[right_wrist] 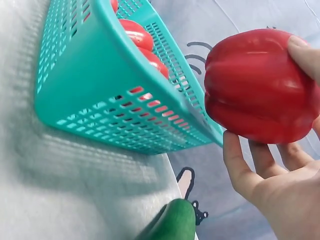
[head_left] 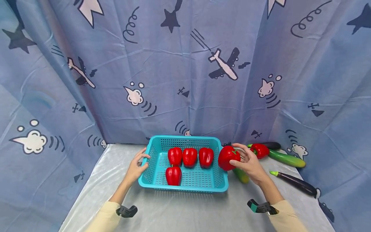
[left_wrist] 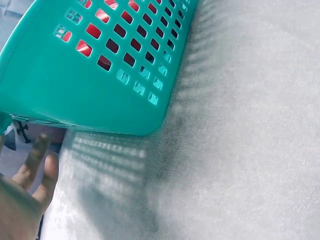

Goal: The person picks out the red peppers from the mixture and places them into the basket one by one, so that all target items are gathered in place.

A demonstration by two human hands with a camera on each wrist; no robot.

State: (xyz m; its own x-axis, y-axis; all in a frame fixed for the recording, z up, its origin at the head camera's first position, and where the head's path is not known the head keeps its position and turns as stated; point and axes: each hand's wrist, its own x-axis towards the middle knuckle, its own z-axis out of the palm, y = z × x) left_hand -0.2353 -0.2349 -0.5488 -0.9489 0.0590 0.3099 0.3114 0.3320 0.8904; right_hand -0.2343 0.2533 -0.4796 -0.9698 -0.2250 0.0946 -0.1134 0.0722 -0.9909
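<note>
Red, glossy red, shone the peppers (head_left: 189, 158), and what a contrast with that turquoise basket (head_left: 185, 189), latticed all round! Green gleamed the cucumber (head_left: 287, 159), blackish purple the eggplant (head_left: 298, 184), tipped bright green! Cream sleeves (head_left: 285, 212), a silvery-grey tablecloth (head_left: 191, 209), and a blue curtain (head_left: 162, 71) sported dark stars (head_left: 170, 20), white puffs (head_left: 134, 96) and dark-winged white planes (head_left: 224, 65)!

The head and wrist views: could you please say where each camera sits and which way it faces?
Head: on the head, facing forward and down at the turquoise basket; left hand, right hand and forearms show.
Left wrist: on that wrist, facing the basket's outside and the tabletop; left hand shows.
Right wrist: on that wrist, facing the held red pepper and basket; right hand shows.
Both wrist views share the basket.
</note>
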